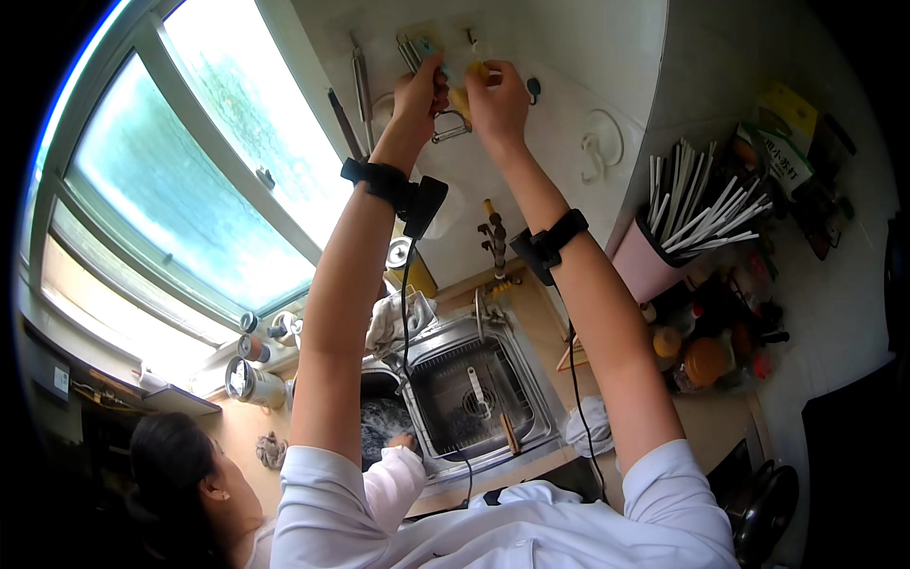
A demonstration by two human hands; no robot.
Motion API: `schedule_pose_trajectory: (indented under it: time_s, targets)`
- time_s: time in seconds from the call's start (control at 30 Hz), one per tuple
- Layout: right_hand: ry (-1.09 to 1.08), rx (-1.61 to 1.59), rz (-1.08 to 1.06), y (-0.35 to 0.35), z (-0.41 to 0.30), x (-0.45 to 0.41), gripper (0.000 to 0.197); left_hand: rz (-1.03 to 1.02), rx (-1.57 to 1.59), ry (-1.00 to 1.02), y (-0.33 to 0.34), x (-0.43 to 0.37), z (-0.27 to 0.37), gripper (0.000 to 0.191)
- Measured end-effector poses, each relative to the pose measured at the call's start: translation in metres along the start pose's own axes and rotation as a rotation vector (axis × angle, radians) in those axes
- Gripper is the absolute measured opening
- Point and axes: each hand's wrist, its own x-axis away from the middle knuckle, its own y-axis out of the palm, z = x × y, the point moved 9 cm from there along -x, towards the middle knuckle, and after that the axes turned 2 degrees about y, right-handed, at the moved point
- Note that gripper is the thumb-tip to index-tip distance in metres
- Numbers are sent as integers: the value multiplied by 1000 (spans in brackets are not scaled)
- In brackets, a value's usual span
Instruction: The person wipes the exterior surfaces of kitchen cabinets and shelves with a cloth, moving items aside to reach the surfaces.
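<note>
Both my hands are raised to the white wall (561, 114) above the sink. Between the thumb and fingers of my right hand (500, 103) is a yellow-handled peeler (461, 103). Its metal head points down, just beside my left hand's fingers. A small wall hook (470, 35) sits right above it. My left hand (419, 92) has its fingers curled next to hanging metal handles (408, 52) and a turquoise item (428, 48). Whether it grips any of these is hidden. Each wrist wears a black strap with a cable.
Below is a steel double sink (473, 398) with a faucet (480, 316). On the left, a co-worker's hand (402, 441) is in the water-filled basin. Long utensils (360, 85) hang near the window (192, 163). A pink holder of white sticks (650, 259) stands right, above jars (704, 359).
</note>
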Motion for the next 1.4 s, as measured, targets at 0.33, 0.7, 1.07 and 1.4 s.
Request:
schedule_pose_trajectory:
  time_s: [0.33, 0.7, 1.07, 1.4]
  targets:
    - [54, -150, 87, 4, -18, 3, 27, -1, -1, 27, 2, 4, 17, 30]
    - [336, -417, -9, 4, -23, 16, 29, 343, -219, 392, -29, -2, 38, 25]
    - [341, -473, -3, 4, -28, 9, 29, 433, -571, 711, -21, 2, 64, 31]
    - [556, -843, 38, 17, -24, 5, 24, 508, -749, 826, -1, 21, 80, 28]
